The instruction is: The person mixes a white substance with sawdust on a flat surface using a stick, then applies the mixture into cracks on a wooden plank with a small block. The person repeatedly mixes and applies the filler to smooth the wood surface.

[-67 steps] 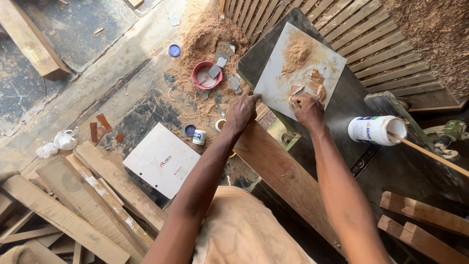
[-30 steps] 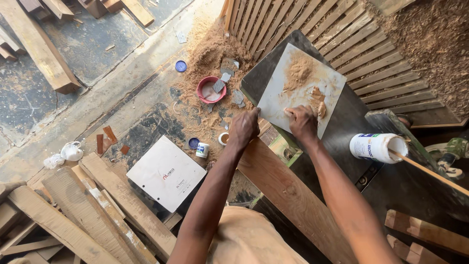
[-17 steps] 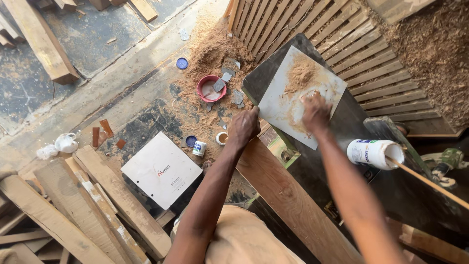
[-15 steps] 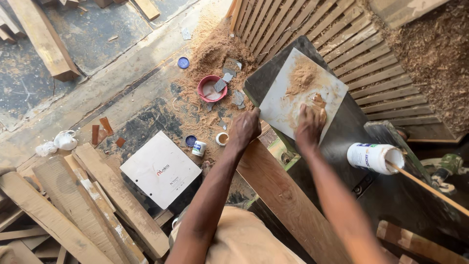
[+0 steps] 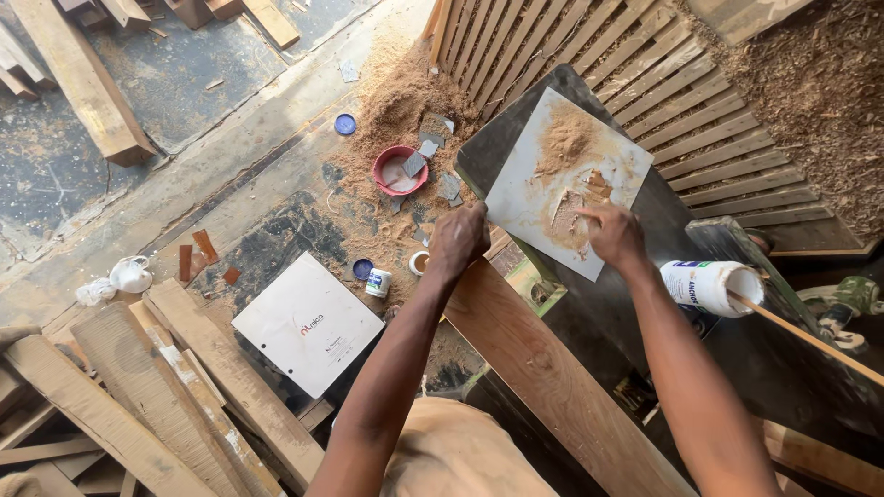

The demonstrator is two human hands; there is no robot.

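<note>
A pale square board (image 5: 529,198) lies tilted on a dark work surface (image 5: 681,340), carrying a heap of sawdust (image 5: 566,143) and a smeared brown paste (image 5: 575,216). My left hand (image 5: 458,241) is closed at the board's near left edge, pressing on it. My right hand (image 5: 614,235) rests on the board's lower part, one finger stretched into the paste. A white glue bottle (image 5: 707,286) with a stick in it lies just right of my right wrist.
A long wooden plank (image 5: 543,373) runs under my arms. On the floor sit a red bowl (image 5: 400,170), a small white jar (image 5: 378,283), blue lids, a white square panel (image 5: 308,324), and stacked timber (image 5: 157,387). A slatted wooden frame (image 5: 645,64) lies behind the board.
My right hand has been rubbing about in the paste on the board, shifting slightly down and to the right. My left hand has stayed at the board's edge.
</note>
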